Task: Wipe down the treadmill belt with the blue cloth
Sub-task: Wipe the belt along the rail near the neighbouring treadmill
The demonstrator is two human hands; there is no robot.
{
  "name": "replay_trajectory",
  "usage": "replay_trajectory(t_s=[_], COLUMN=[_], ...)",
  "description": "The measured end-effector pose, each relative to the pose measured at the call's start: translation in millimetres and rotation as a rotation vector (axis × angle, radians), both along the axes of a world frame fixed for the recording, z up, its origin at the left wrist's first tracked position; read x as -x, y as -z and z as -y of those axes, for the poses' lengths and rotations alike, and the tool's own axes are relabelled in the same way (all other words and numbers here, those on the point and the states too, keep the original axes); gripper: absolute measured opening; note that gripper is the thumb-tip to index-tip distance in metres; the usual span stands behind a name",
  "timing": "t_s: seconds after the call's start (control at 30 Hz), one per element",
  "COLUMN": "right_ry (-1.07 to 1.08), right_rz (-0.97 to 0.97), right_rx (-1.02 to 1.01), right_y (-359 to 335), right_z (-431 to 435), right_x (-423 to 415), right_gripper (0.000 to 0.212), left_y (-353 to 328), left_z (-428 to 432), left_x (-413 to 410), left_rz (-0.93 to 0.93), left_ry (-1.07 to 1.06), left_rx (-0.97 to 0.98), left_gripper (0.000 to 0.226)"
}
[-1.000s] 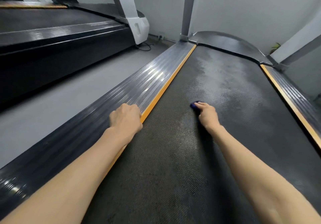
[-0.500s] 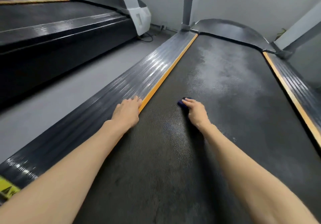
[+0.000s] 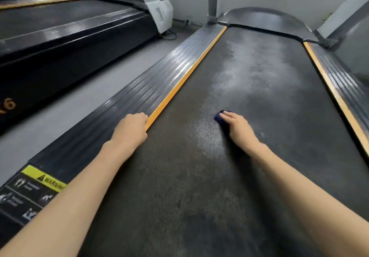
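- Head view: right hand (image 3: pixel 238 129) curls over blue cloth (image 3: pixel 219 116) on treadmill belt (image 3: pixel 259 87).
- Fingers of left hand (image 3: pixel 130 130) curl over side rail (image 3: pixel 159 81) edge.
- Leftward, across grey floor (image 3: pixel 79 101), second treadmill (image 3: pixel 60 37).

- The dark, textured treadmill belt (image 3: pixel 259 117) runs from near to far, with a pale dusty patch across its far half.
- A small blue cloth (image 3: pixel 218 116) lies mid-belt, with the right hand (image 3: pixel 238 129) cupped over it.
- The left hand (image 3: pixel 129 129) rests, fingers curled, on the ribbed left side rail (image 3: pixel 151 85), at its orange strip (image 3: pixel 185 77).
- A yellow warning sticker (image 3: pixel 44 178) sits on the rail's near end.
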State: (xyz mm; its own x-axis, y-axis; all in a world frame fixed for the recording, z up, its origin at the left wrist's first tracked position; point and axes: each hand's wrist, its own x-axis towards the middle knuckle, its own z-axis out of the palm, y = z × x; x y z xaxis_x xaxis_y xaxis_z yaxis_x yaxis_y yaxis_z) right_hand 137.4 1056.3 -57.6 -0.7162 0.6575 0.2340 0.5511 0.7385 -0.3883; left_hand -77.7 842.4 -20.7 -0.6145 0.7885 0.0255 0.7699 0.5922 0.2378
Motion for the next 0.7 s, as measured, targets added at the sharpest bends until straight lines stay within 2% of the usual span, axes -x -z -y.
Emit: replay_trajectory(t_s=[0.07,0.1,0.17,0.27,0.37,0.4,0.43,0.5,0.53,0.57,0.6,0.7], right_ry=[0.238,0.231,-0.030,-0.451,-0.568,-0.526,-0.397,-0.022,0.101,0.128,0.061,-0.416], right_rz=[-0.004,-0.026,-0.071,-0.033,0.028,0.005,-0.026,-0.040,-0.031,-0.029,-0.031,-0.040], right_rx=[0.032,0.031,-0.005,0.002,-0.036,-0.053,-0.060,0.001,0.009,0.009,0.005,-0.048], right_y=[-2.8,-5.8,-1.5,16.7,5.9,3.7,1.1,-3.3,-4.0,-6.0,-6.7,8.3], right_z=[-9.2,6.9,60.7,145.9,127.3,103.2,73.2,22.4,17.4,27.8,47.5,115.7], right_x=[6.9,17.1,37.1,43.3,34.3,32.1,30.8,31.2,34.3,40.0,43.5,23.6], right_gripper=[0.055,0.051,0.046,0.053,0.056,0.054,0.051,0.052,0.054,0.053,0.050,0.049], left_y=[2.9,3.4,4.0,6.4,5.5,2.4,-0.9,-6.1,-7.4,-8.6,-9.1,-8.0], left_z=[4.0,3.9,2.7,0.9,-1.3,-2.1,-2.1,-1.5,-1.7,-1.8,-2.2,-3.0], left_x=[-1.6,-2.6,-5.9,-6.1,0.7,3.1,5.4,9.1,10.2,10.0,8.9,2.8], left_rz=[-0.028,-0.034,-0.045,-0.038,0.012,0.029,0.047,0.074,0.072,0.060,0.051,0.036], left_ry=[0.021,0.020,-0.006,-0.060,-0.092,-0.089,-0.084,-0.079,-0.074,-0.069,-0.068,-0.091], left_rx=[-0.015,-0.024,-0.024,-0.042,-0.003,0.028,0.057,0.069,0.062,0.057,0.054,0.046], left_gripper=[0.015,0.017,0.022,0.022,0.036,0.042,0.046,0.050,0.050,0.050,0.049,0.048])
